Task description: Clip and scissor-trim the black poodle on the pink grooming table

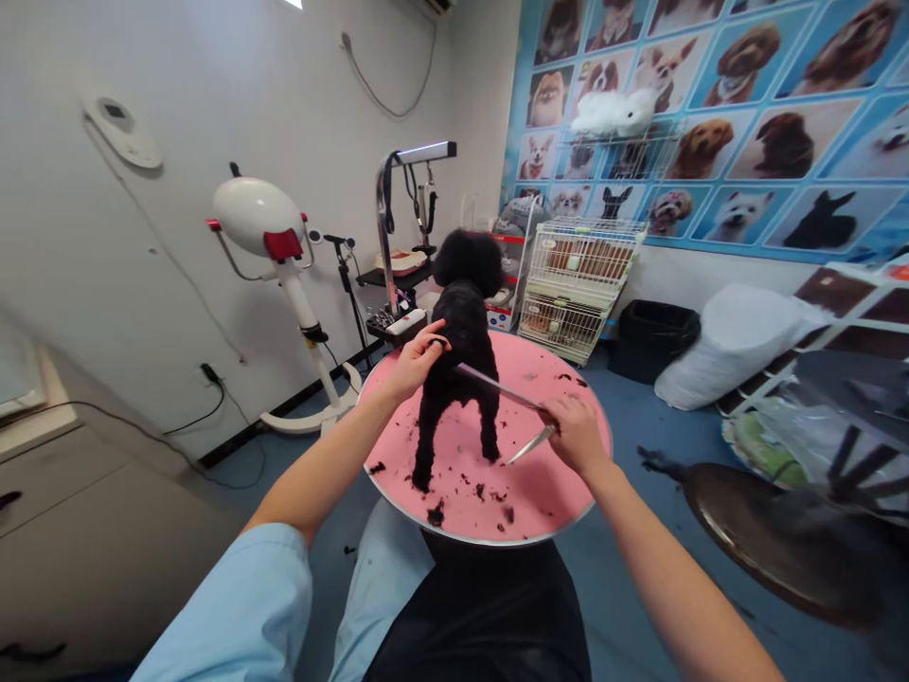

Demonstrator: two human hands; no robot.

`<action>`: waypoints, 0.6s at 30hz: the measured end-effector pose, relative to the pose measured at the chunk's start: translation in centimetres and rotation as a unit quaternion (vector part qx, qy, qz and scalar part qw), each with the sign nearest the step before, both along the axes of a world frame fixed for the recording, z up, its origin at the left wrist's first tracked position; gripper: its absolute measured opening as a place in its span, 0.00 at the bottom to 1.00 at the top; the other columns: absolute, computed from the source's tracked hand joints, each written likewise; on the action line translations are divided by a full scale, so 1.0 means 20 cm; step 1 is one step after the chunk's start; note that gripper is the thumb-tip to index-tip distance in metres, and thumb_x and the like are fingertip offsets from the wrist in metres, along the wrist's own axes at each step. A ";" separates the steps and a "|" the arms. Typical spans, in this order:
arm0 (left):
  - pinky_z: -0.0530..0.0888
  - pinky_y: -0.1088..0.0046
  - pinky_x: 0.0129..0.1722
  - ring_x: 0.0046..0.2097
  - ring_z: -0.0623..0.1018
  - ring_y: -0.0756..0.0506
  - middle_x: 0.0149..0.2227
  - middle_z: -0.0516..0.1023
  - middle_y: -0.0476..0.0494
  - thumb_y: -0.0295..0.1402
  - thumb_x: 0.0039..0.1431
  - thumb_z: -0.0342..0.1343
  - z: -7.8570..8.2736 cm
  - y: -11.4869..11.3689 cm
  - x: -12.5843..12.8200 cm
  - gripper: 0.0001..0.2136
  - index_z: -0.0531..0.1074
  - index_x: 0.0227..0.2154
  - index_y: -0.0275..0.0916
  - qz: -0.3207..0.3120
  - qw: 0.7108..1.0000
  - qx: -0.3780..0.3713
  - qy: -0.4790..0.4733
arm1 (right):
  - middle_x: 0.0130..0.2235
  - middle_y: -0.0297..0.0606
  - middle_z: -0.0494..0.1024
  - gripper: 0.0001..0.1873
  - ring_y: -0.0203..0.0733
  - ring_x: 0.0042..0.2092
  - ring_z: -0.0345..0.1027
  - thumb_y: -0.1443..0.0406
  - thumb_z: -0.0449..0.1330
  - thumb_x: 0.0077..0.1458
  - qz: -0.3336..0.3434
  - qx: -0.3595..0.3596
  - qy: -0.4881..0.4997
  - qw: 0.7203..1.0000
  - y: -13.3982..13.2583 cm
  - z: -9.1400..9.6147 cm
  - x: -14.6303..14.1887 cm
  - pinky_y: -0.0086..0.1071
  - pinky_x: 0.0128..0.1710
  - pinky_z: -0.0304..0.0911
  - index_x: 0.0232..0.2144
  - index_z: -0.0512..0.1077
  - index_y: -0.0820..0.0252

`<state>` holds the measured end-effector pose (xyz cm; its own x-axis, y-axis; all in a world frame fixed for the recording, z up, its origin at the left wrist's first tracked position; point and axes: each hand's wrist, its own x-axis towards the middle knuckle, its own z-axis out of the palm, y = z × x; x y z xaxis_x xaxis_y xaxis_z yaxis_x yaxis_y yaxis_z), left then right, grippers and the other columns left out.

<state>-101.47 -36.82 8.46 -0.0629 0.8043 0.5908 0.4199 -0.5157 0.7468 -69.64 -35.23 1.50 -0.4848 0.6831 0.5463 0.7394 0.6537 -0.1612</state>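
A black curly-coated dog [463, 327] stands on a round pink grooming table [546, 493], its rear toward me and its head facing away. My left hand [420, 362] is closed at the dog's rump, thumb and fingers pinching what looks like its short tail. In my right hand [575, 431] is a pair of grooming scissors [501, 384], the blades spread wide apart. One blade reaches across the dog's hindquarters and the other slants down near the tabletop by a hind leg. Dark hair clippings [436, 514] lie scattered over the pink surface.
Behind the dog stands a grooming arm [387, 218] beside a tool tray [398, 327]. A white dryer on a stand [259, 218] is at left. Wire cages [579, 275], a black bin [650, 336], a white sack [745, 332] and a round brown stool [774, 540] are at right.
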 end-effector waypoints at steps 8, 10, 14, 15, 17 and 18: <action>0.61 0.59 0.64 0.66 0.63 0.40 0.65 0.61 0.36 0.41 0.61 0.52 -0.03 0.03 -0.06 0.14 0.71 0.43 0.37 -0.018 1.000 -0.009 -0.013 | 0.34 0.42 0.77 0.14 0.43 0.35 0.65 0.74 0.51 0.57 0.069 -0.002 -0.140 0.988 -0.15 -0.11 -0.08 0.40 0.47 0.48 0.34 0.76 0.58; 0.65 0.58 0.62 0.64 0.64 0.39 0.66 0.59 0.34 0.42 0.54 0.59 -0.11 0.05 -0.09 0.27 0.63 0.55 0.39 -0.042 0.998 -0.038 -0.027 | 0.34 0.42 0.77 0.12 0.43 0.36 0.67 0.71 0.52 0.59 0.061 -0.036 -0.144 0.987 -0.23 -0.15 -0.02 0.39 0.47 0.48 0.35 0.75 0.59; 0.71 0.57 0.56 0.58 0.69 0.35 0.60 0.67 0.32 0.38 0.40 0.68 -0.26 0.05 -0.09 0.42 0.59 0.59 0.34 -0.103 0.984 -0.142 -0.003 | 0.33 0.43 0.78 0.10 0.45 0.36 0.69 0.70 0.54 0.56 -0.006 -0.137 -0.180 0.974 -0.49 -0.29 0.00 0.39 0.45 0.50 0.33 0.76 0.60; 0.72 0.58 0.55 0.57 0.71 0.35 0.57 0.70 0.33 0.38 0.39 0.68 -0.28 0.05 -0.08 0.39 0.62 0.57 0.34 -0.104 0.982 -0.157 -0.010 | 0.33 0.44 0.79 0.10 0.45 0.37 0.70 0.72 0.54 0.55 -0.044 -0.157 -0.185 0.969 -0.57 -0.33 -0.04 0.40 0.45 0.51 0.33 0.76 0.61; 0.73 0.59 0.52 0.53 0.73 0.36 0.51 0.74 0.36 0.36 0.38 0.68 -0.28 0.07 -0.06 0.34 0.67 0.51 0.34 -0.089 0.981 -0.163 -0.051 | 0.36 0.47 0.79 0.12 0.46 0.37 0.71 0.74 0.56 0.50 -0.077 -0.195 -0.197 0.958 -0.72 -0.39 -0.16 0.40 0.44 0.52 0.35 0.76 0.62; 0.73 0.60 0.51 0.51 0.74 0.36 0.48 0.76 0.37 0.36 0.38 0.68 -0.27 0.09 -0.05 0.31 0.69 0.48 0.34 -0.080 0.981 -0.160 -0.081 | 0.36 0.48 0.79 0.12 0.45 0.37 0.71 0.74 0.56 0.49 -0.040 -0.221 -0.214 0.951 -0.79 -0.41 -0.23 0.39 0.42 0.52 0.35 0.76 0.64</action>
